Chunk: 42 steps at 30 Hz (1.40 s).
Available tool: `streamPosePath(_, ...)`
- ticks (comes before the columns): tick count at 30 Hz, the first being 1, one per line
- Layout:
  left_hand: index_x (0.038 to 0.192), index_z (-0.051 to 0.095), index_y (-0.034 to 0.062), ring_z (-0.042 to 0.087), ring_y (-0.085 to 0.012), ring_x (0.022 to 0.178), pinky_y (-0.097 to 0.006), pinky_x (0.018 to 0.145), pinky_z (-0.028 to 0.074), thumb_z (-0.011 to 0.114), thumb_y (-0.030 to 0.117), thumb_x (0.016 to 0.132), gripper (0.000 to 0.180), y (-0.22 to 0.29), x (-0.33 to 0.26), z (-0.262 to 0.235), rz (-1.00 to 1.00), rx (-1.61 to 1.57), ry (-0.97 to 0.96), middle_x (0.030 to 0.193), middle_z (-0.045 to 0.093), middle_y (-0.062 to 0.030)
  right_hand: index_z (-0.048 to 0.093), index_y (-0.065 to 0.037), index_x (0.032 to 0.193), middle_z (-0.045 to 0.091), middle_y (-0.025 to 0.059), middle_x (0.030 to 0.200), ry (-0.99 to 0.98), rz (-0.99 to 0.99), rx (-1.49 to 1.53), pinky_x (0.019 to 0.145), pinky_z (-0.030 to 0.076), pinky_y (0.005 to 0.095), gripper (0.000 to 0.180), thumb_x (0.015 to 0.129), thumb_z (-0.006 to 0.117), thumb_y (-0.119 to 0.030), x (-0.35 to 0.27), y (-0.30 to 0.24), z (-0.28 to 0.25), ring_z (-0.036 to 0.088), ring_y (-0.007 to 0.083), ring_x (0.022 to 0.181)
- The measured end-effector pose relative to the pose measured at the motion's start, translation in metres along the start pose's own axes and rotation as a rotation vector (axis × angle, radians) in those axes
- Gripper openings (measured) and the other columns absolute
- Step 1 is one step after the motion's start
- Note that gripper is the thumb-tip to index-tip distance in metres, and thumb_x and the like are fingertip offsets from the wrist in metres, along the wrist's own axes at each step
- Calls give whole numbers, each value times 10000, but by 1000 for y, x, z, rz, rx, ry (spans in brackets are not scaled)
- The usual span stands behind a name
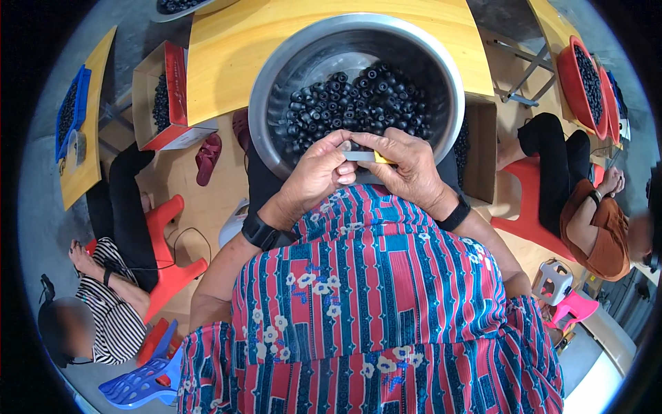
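My right hand [408, 164] grips a small utility knife with a yellow handle [383, 159]. Its short flat metal blade [358, 156] points left, toward my other fingers. My left hand [318, 171] is closed in a pinch by the blade's tip. A dark spot shows between the fingertips, but I cannot make out what they hold. Both hands meet over the near rim of a large steel basin [267, 76]. Inside it lies a heap of small black cylindrical parts [352, 100] with holes in their ends.
Under the basin's far side is a yellow table [227, 41]. A cardboard box [148, 83] with black parts stands at left, another box [480, 152] at right. Co-workers sit on red stools [165, 241] at both sides. Red basins [579, 86] stand far right; a maroon slipper [207, 159] lies on the floor.
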<state>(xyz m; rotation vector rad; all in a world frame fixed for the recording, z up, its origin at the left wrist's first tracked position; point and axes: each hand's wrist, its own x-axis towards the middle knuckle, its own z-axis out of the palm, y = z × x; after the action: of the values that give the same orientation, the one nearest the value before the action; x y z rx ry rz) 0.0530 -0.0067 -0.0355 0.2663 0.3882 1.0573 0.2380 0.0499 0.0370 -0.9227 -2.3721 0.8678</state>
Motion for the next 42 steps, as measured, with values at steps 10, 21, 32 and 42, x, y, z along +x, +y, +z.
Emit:
streamPosePath(10,1073,556,59,518,-87,782,-229,660,455,467,213,1041,180,18,-3,10,94,89,99,967,564,-41,716,-77,974,642,110,769,108,11,83,618,500,353,199,776,727,-71,-2,-3,-5,633,270,684)
streamPosePath(21,993,628,17,583,-156,751,-295,686,482,625,66,912,94,23,21,7,498,1312,385,889,594,-39,712,-47,948,650,124,776,246,79,103,638,501,337,191,767,717,13,-2,1,-9,652,267,708)
streamPosePath(32,1012,613,31,608,-391,923,-439,806,498,688,62,816,212,26,30,19,446,1844,410,974,602,-173,716,-57,961,626,124,760,234,111,109,642,485,343,188,779,721,-12,-4,5,-12,627,277,703)
streamPosePath(42,1120,544,26,517,-116,689,-227,548,413,604,95,951,192,30,13,19,11,937,420,933,582,-68,707,-22,1023,678,102,874,228,133,188,701,499,283,230,796,743,-25,-7,16,-7,646,194,781)
